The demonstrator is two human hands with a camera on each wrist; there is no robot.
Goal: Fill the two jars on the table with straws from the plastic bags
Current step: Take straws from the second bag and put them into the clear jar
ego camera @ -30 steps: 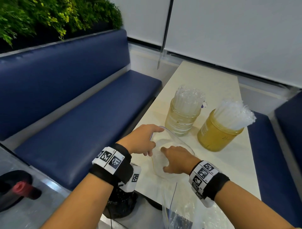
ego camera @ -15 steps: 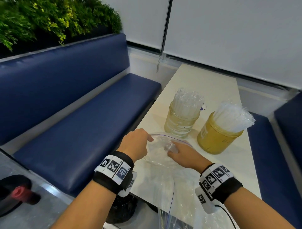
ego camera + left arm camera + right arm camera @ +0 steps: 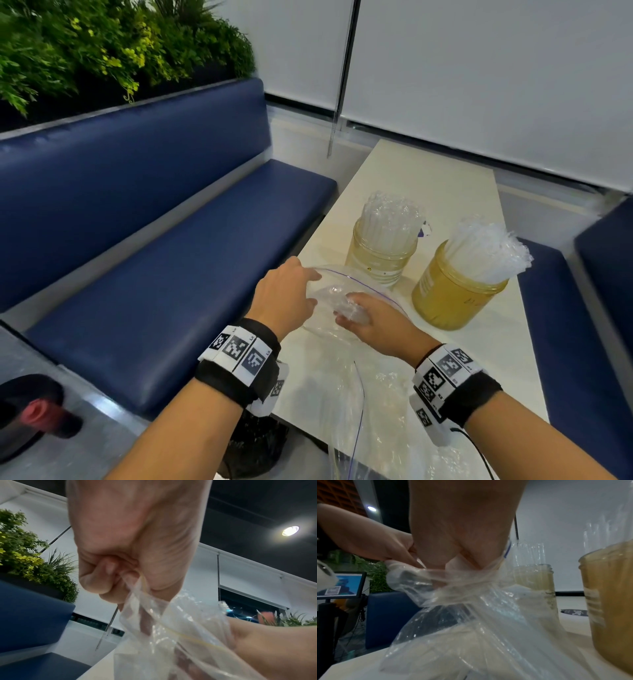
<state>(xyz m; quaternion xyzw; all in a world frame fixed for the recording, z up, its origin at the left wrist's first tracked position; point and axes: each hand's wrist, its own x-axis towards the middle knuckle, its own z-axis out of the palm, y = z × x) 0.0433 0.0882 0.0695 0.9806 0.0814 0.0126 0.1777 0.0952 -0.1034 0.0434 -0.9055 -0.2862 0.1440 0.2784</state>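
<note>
Two jars stand on the cream table: a pale clear jar and, to its right, an amber jar, each packed with clear wrapped straws. In front of them lies a clear plastic bag with a purple zip line. My left hand pinches the bag's edge between thumb and curled fingers. My right hand bunches the bag's film in its curled fingers. No straws show inside this bag.
A second clear bag lies on the near table edge under my right forearm. Blue bench seats run along both sides of the table. Green plants sit behind the left bench. A dark round object stands on the floor at left.
Both hands have moved a little further onto the table with the bag. The right hand, which lay flatter on the bag, now bunches its film.
</note>
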